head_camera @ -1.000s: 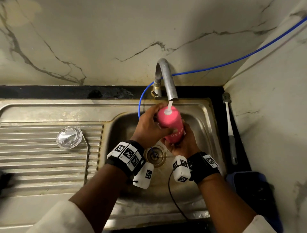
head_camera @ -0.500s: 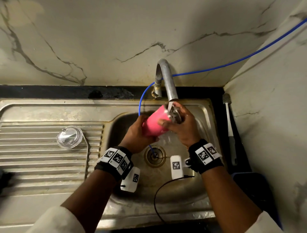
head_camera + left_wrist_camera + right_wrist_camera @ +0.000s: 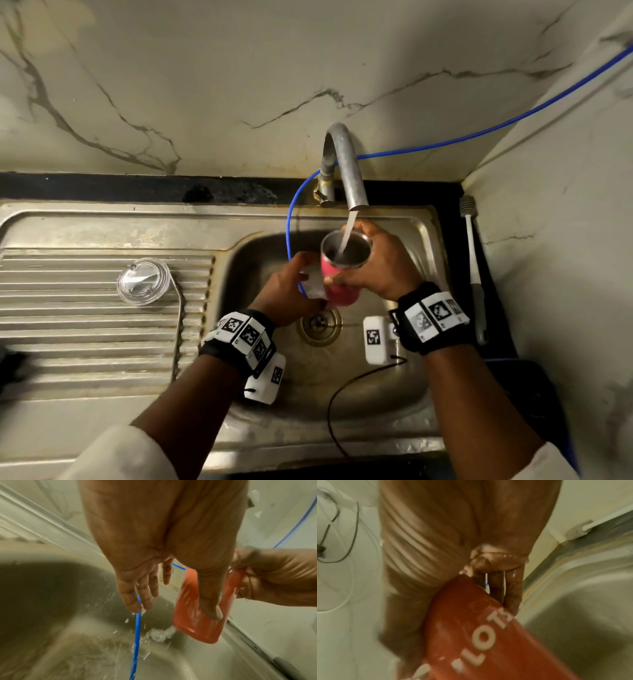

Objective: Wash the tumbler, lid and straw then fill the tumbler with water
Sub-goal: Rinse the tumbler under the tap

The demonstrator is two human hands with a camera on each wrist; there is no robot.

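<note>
Two hands on one tumbler (image 3: 344, 270): pink body, steel inside, mouth up, held over the sink (image 3: 404, 404) basin near its back edge, directly under the tap (image 3: 346, 164). Water stream (image 3: 348, 233) runs into the open mouth.

Right hand (image 3: 383, 263): fingers wrapped round the upper body just below the rim, holding it. Left hand (image 3: 291, 291): thumb pressed flat on the lower side of the tumbler; its fingers hang fairly straight and loose beside it, near the blue hose (image 3: 291, 240), not curled round anything. Splash (image 3: 161, 634) seen on the basin floor under the tumbler base.

Step judged: rinsing the inside, or possibly the final fill; suds cannot be checked, the wrist views being blurred.

To do it well: keep the mouth centred under the stream, hold the body close to upright so water swirls round the wall, tip out over the drain (image 3: 320, 322) and repeat. Wet steel is likely slippery, so the right-hand wrap should carry the weight, the left thumb only steadying.

Count:
- tumbler: 1
- lid (image 3: 144, 281): 1, clear, on the drainboard, left of the basin
- straw (image 3: 180, 329): 1, thin metal, bent top, lying beside the lid
- brush (image 3: 474, 270): 1, along the right edge of the sink
</note>
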